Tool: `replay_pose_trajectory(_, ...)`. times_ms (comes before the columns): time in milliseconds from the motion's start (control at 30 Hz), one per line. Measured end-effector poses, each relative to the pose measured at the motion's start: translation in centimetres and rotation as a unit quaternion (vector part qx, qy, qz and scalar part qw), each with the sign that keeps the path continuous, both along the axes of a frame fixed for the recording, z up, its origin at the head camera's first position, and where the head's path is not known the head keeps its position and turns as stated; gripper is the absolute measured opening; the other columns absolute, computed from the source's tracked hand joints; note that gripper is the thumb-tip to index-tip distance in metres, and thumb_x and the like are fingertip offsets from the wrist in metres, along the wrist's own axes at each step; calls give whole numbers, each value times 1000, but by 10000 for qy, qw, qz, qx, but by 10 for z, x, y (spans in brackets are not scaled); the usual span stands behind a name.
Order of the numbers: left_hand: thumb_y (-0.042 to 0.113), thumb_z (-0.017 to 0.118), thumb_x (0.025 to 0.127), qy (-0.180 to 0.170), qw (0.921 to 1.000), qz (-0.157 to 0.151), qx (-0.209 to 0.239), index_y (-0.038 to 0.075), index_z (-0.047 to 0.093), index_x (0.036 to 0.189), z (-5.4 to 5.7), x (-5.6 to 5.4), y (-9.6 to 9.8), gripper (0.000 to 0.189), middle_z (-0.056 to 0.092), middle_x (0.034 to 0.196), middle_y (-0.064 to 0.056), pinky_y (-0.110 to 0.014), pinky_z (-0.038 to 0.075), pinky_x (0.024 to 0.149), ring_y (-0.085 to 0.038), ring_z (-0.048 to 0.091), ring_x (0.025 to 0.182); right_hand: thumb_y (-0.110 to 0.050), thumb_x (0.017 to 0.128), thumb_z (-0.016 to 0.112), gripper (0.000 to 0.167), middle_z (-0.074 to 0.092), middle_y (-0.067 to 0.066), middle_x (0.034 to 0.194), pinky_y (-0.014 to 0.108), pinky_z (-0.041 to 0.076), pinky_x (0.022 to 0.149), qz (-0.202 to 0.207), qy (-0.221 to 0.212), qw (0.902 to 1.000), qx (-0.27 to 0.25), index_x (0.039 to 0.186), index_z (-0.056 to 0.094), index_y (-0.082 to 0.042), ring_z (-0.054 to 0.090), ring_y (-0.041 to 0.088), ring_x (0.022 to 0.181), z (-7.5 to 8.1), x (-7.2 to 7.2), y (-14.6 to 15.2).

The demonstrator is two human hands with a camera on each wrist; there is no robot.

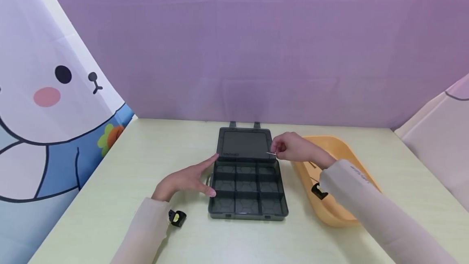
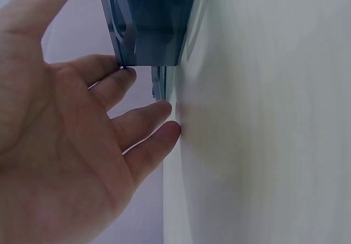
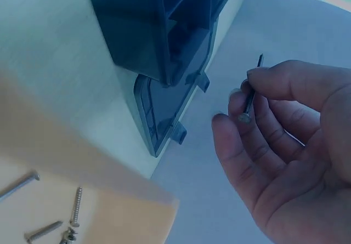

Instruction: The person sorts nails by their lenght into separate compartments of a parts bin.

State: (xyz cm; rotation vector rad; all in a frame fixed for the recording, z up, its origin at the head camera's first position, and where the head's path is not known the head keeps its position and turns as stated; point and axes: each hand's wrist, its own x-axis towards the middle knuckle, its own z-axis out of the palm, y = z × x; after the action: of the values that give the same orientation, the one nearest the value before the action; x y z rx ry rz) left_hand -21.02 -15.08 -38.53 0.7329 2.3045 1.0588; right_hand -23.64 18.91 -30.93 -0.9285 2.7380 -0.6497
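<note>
One slim nail (image 3: 250, 100) — pinched in the right hand (image 1: 292, 146) near the lidded box (image 1: 247, 216) — could slip if the grip loosens. The left hand (image 1: 187, 177) spreads wide at the box's side.

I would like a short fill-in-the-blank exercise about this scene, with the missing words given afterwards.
1. A thin metal fastener is held by the person's ____ hand.
2. The lid of the dark box is ____, not closed.
3. In all, the box has ____ compartments.
4. In the head view, the tray lies to the ____ of the box.

Missing words: right; open; nine; right.
</note>
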Motion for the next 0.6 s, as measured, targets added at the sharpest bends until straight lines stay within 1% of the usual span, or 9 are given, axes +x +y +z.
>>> replay_pose_trajectory(133, 37, 81, 74, -19, 10000, 14, 29, 11, 1, 154, 0, 0, -1, 116, 3, 161, -14, -55, 17, 116, -36, 7, 147, 3, 83, 62, 10, 67, 6, 82, 28, 52, 68, -90, -120, 9998, 100, 90, 68, 0, 55, 12, 72, -1, -2, -7)
replay_pose_trajectory(233, 36, 81, 74, -16, 10000, 25, 34, 11, 1, 154, 0, 0, -1, 116, 3, 161, -14, -55, 17, 116, -36, 7, 147, 3, 83, 61, 12, 68, 7, 86, 29, 53, 69, -164, -200, 9995, 164, 91, 69, 0, 58, 13, 74, -2, -3, -12)
replay_pose_trajectory(400, 36, 81, 74, 14, 10000, 43, 2, 11, 2, 154, 1, 0, 1, 116, 4, 161, -14, -55, 17, 116, -37, 8, 147, 2, 83, 61, 12, 67, 5, 87, 28, 53, 69, -275, -378, 9986, 262, 92, 69, -3, 58, 13, 75, -8, -3, -19)
replay_pose_trajectory(600, 35, 81, 75, 41, 10000, 26, -23, 10, 2, 154, 1, -2, 3, 115, 4, 161, -15, -55, 17, 116, -37, 8, 147, 4, 82, 61, 13, 66, 7, 86, 28, 51, 67, -442, -606, 9969, 218, 91, 68, -2, 57, 14, 74, -13, 0, -21)
